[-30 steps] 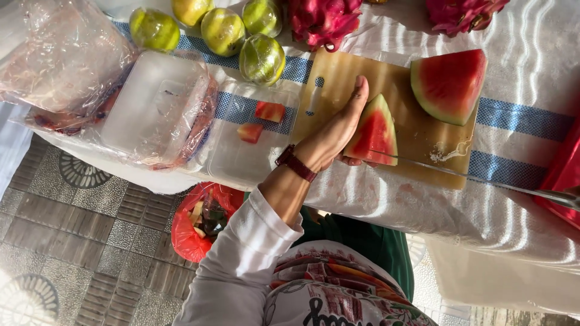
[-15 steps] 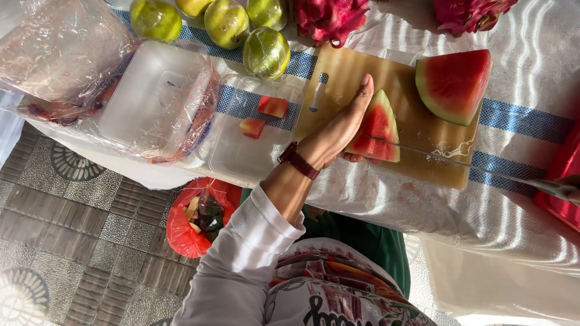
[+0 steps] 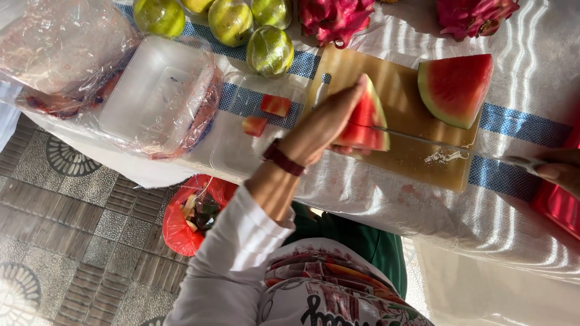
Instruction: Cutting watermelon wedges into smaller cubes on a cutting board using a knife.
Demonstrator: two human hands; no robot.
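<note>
Watermelon wedge: red flesh, green rind, standing on the wooden cutting board near its middle. A long knife blade enters the wedge from the right, lying flat across the board.

Left hand: extended from a white sleeve, fingers straight and together, palm pressed flat against the wedge's left face, steadying it. A dark red wristband circles the wrist.

Right hand: only fingers show at the right frame edge, closed around the knife handle.

Second watermelon piece: larger, lying on the far right part of the same board, well apart from the wedge.

Clear plastic container: just left of the board, open, holding two small red watermelon chunks.

White tray: rectangular, wrapped in clear film, left of the clear container. Crumpled clear plastic bags lie beyond it at the table corner.

Green round fruits: several, grouped at the far edge, one wrapped in film. Pink dragon fruits: beside them, another further right.

Table: covered with a white cloth with blue stripes.

Red plastic bag: on the tiled floor below the table edge, open, with scraps inside.
</note>
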